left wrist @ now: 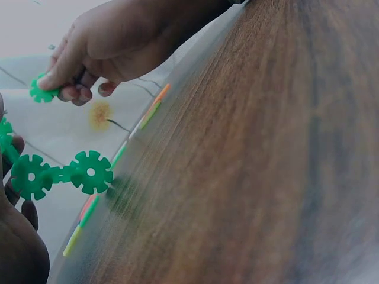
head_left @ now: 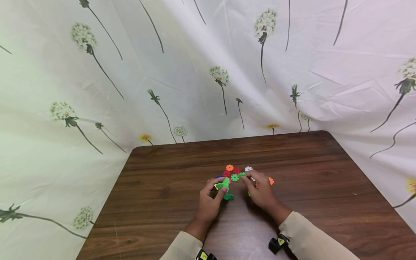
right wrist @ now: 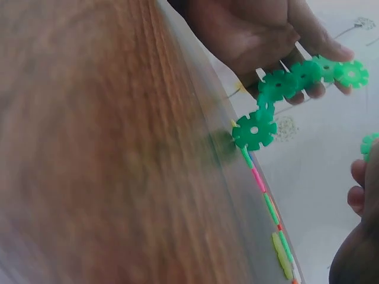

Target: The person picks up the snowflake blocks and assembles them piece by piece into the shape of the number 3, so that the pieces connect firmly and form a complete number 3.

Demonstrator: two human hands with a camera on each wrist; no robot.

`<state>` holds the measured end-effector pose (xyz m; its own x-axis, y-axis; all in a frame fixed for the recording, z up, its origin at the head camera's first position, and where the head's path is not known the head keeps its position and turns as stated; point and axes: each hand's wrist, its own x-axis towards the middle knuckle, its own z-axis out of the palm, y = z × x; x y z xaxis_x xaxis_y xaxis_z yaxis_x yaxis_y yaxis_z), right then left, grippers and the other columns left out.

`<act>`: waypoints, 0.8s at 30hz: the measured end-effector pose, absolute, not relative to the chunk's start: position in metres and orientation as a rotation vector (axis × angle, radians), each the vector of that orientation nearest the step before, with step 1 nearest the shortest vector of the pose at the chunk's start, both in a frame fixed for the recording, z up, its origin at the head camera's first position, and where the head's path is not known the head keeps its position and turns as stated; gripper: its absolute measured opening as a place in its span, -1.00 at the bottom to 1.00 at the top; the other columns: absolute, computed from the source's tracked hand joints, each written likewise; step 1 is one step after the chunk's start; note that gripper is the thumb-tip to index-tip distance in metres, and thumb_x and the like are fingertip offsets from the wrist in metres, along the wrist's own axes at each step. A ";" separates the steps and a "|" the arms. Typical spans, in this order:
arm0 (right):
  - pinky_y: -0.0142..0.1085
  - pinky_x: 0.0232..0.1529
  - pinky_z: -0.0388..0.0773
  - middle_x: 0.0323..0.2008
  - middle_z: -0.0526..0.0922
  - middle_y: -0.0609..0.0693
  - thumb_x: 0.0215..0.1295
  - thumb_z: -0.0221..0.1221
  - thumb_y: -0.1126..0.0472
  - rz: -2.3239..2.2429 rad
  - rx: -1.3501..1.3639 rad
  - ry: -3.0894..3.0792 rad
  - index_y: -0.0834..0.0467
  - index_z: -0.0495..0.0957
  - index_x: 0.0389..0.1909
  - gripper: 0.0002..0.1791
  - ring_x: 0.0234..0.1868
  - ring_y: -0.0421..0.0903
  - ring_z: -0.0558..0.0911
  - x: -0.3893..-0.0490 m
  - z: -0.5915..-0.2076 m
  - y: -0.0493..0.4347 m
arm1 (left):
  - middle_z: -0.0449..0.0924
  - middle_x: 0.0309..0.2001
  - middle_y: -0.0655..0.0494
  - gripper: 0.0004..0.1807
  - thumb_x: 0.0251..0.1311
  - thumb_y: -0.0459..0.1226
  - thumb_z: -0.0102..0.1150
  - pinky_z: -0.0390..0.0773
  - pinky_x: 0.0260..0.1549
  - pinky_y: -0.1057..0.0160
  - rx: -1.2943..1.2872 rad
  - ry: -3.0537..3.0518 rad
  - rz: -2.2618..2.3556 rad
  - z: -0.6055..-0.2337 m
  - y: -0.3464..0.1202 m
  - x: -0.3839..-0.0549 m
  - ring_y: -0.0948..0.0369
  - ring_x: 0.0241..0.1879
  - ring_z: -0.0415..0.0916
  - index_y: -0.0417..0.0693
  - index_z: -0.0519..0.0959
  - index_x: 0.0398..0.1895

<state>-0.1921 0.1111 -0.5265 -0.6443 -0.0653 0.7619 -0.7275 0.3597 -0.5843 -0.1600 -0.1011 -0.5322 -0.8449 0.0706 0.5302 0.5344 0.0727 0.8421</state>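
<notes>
My left hand [head_left: 207, 205] grips a chain of green interlocking discs [right wrist: 278, 86], notched like little gears. Its lowest disc [left wrist: 90, 172] hangs beyond the fingers, close over the wooden table. Between the thumb and fingertips of my right hand [head_left: 261, 191] is a green notched disc [left wrist: 41, 92], apart from the chain. Both hands are raised a little above the tabletop, facing each other. In the right wrist view, most of the right hand's disc is hidden behind its fingers.
Loose discs lie on the brown table [head_left: 162, 187] behind the hands: orange [head_left: 229, 167], red [head_left: 237, 170], white [head_left: 248, 168] and others. Another orange disc [head_left: 271, 181] lies right of the right hand. A flower-printed cloth [head_left: 195, 90] hangs along the table's far edge.
</notes>
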 end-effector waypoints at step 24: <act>-0.38 0.02 0.69 -0.26 0.86 0.20 0.48 0.30 0.45 1.602 0.689 -2.025 0.28 0.78 -0.16 -0.90 -0.15 -0.25 0.78 -0.171 -0.509 0.095 | 0.73 0.05 -0.13 -0.67 0.49 -0.45 0.30 0.61 0.12 0.29 -0.624 -2.046 -1.797 -0.533 -0.101 -0.161 0.29 0.08 0.52 -0.28 0.68 0.25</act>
